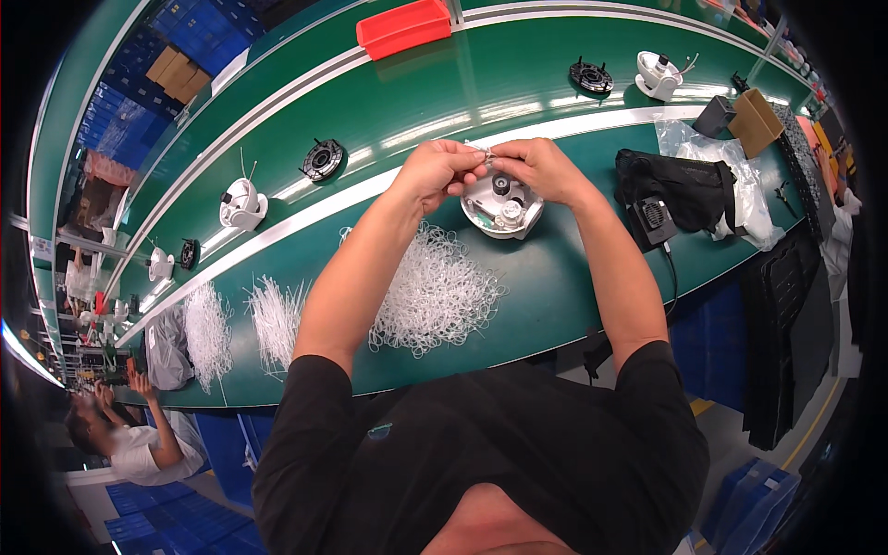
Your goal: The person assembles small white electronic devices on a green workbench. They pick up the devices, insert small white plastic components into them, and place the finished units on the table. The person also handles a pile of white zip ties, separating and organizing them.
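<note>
My left hand (444, 172) and my right hand (540, 170) meet fingertip to fingertip above the far rim of a round white camera housing (502, 226). Both are closed in a pinch on a thin white wire-like piece (487, 156), largely covered by the fingers. The housing stands open side up on the green bench, a dark lens (501, 185) and a bit of green circuit board showing inside. Close by my left forearm spreads a heap of thin white looped ties (430, 291).
Beyond a white rail, a green conveyor belt carries white camera housings (242, 205) (659, 76) and black round bases (323, 160) (591, 77). More white strands (275, 319) lie left. A black bag (671, 190) and a black boxy device (652, 223) sit right. A person (139, 444) works far left.
</note>
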A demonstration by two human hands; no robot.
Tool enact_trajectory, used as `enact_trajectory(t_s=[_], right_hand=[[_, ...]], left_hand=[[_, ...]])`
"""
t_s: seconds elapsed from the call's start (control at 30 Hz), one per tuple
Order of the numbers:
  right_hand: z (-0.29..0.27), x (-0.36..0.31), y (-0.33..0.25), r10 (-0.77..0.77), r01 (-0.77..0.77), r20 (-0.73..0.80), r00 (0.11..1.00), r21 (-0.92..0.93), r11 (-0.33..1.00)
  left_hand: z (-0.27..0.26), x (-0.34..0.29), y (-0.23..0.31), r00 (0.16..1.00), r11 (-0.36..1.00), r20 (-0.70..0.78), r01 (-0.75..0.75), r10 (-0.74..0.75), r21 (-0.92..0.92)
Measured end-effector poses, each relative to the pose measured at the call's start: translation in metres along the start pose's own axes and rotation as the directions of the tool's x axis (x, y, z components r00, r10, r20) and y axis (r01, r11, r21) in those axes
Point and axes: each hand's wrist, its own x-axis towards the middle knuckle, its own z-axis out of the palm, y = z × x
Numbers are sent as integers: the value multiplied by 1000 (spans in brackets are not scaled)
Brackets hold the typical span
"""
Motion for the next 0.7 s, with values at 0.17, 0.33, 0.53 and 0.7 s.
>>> enact_trajectory(t_s=[0.17, 0.33, 0.53, 0.7], right_hand=[[4, -1, -1, -21, 23, -22, 1000, 59, 998], [5, -2, -1, 20, -17, -6, 1000, 295, 955], [8, -1, 6, 90, -62, -104, 991, 245, 968], [16, -1, 15, 200, -91, -165, 966, 503, 859]], left_hand=[[-7, 5, -6, 997, 998, 76, 27, -22, -55], [9, -5, -4, 992, 962, -76, -73, 96, 262], [12, -7, -18, 913, 726, 7, -329, 408, 604], [17, -10, -24, 787, 290, 180, -415, 591, 862]])
